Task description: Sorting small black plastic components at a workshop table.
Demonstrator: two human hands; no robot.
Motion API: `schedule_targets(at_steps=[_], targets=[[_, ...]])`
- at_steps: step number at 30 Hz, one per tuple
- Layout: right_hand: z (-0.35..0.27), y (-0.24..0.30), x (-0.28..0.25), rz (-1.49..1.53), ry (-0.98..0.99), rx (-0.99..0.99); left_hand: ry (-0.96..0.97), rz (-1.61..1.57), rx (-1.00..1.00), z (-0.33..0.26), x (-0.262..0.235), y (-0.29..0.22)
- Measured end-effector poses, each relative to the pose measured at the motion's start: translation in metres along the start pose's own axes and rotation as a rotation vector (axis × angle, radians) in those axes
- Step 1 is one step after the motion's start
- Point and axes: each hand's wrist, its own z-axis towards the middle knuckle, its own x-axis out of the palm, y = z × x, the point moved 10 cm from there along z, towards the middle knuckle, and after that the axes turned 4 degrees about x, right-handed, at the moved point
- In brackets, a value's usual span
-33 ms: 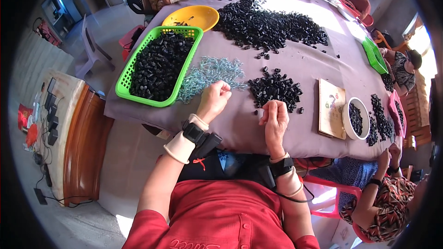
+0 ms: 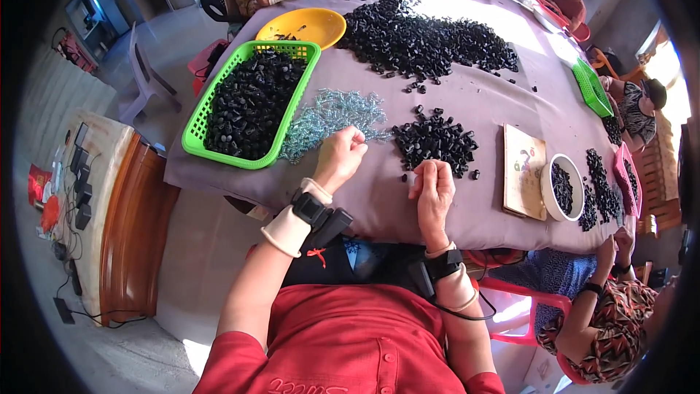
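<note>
Over the near part of the table, my left hand [image 2: 342, 156] is closed with its fingers curled inward. It is beside a loose heap of small, shiny blue-green pieces [image 2: 332, 117], perhaps coiled. My right hand [image 2: 435, 188] is closed too, thumb against fingers, at the near edge of a pile of small black cap-like parts [image 2: 435, 140]. Whatever either hand may pinch is hidden or too small to make out. Left of the blue-green heap, a green plastic basket [image 2: 191, 135] holds many more small black parts.
A yellow dish [image 2: 313, 27] stands behind the basket, near a large black heap [image 2: 423, 36]. To the right lie a worn booklet [image 2: 523, 171] and a white bowl [image 2: 577, 209] of black parts. Other people sit around the cloth-covered table [image 2: 350, 204], one close at right [image 2: 609, 321].
My left hand has shifted very slightly to the right. My right hand has moved a touch to the left. Both stay closed, and the piles look the same.
</note>
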Motion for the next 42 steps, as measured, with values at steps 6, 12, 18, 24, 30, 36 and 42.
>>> schedule_targets(at_steps=[6, 12, 18, 24, 30, 36, 42], targets=[[-0.001, -0.004, -0.001, -0.002, -0.007, 0.014, 0.015, 0.307, 0.136, 0.001, 0.013, -0.018], [0.001, -0.013, -0.005, -0.158, 0.021, 0.002, 0.055, 0.228, 0.177, -0.011, 0.012, -0.020], [-0.015, 0.020, 0.020, -0.739, 0.015, -0.307, 0.129, 0.224, 0.114, -0.021, 0.021, -0.034], [-0.016, 0.018, 0.030, -0.874, 0.078, -0.398, 0.049, 0.137, 0.203, -0.005, 0.034, -0.066], [-0.016, 0.019, 0.024, -0.707, 0.050, -0.335, 0.116, 0.170, 0.230, 0.008, 0.064, -0.068], [-0.009, 0.007, 0.009, -0.551, 0.023, -0.202, -0.034, 0.071, 0.311, 0.002, 0.041, -0.075], [-0.010, 0.015, 0.017, -0.661, 0.044, -0.344, -0.051, -0.070, 0.082, 0.002, -0.009, -0.026]])
